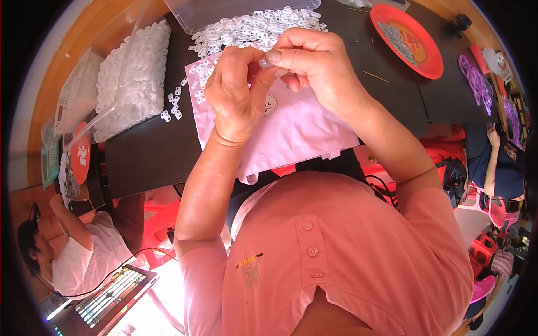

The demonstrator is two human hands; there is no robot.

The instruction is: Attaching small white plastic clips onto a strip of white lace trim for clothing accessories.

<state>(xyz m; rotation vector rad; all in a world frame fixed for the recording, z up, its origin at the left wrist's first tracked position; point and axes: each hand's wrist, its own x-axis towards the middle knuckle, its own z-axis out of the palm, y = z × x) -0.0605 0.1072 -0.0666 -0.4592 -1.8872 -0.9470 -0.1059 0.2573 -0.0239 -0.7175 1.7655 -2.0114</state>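
Note:
My left hand [235, 92] and my right hand [330, 70] meet over a pink cloth [302, 137], their fingertips pinched together. Between them is a small whitish plastic piece [264, 63], mostly covered by the fingers. It looks like the loose pieces nearby, though its exact shape is hidden. Just beyond the hands lies a heap of small white plastic pieces [246, 28] with dark holes. Several more are scattered on the cloth's left part and on the dark table [140, 162] beside it.
A clear plastic box [190, 19] stands behind the heap. At the left sits a full clear bag of white pieces [131, 84]. A red plate [436, 66] at the far right holds small grey metal parts [397, 43], near a thin stick [375, 76]. Another person [92, 252] sits at left.

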